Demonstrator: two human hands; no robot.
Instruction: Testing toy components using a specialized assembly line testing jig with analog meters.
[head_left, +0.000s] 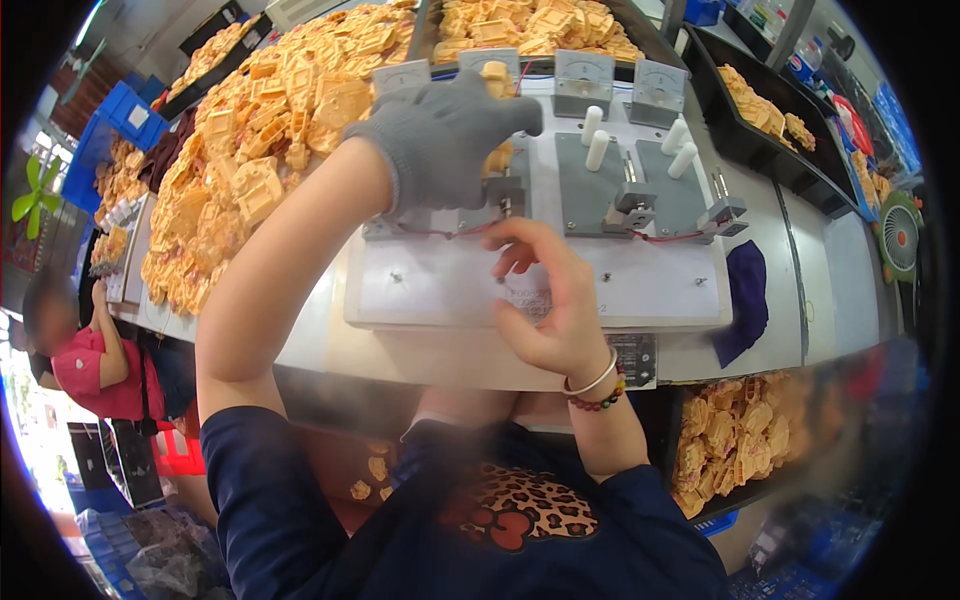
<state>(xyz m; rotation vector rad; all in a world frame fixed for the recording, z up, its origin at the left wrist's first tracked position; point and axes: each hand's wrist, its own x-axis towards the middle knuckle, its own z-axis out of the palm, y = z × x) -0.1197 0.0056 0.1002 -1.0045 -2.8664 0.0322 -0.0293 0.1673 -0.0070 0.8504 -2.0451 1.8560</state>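
My left hand (440, 135), in a grey knitted glove, reaches over the test fixture (450, 285). Its fingers curl around a yellow moulded plastic part (497, 76), whose middle they hide; more yellow shows just below them. My bare right hand (550, 300) is raised over the fixture's white front face, fingers bent and thumb apart, with nothing visible in it. Its fingertips are close to red wires (470, 232) and a toggle clamp (507, 195). To the right, grey blocks carry white posts (597, 152) and another toggle clamp (632, 200).
Dial meters (584, 80) line the fixture's back. A large heap of yellow parts (250, 150) covers the table's left. Black trays (800, 150) of parts stand behind and right. A dark cloth (742, 300) lies beside the fixture. A person in pink (95, 360) sits at far left.
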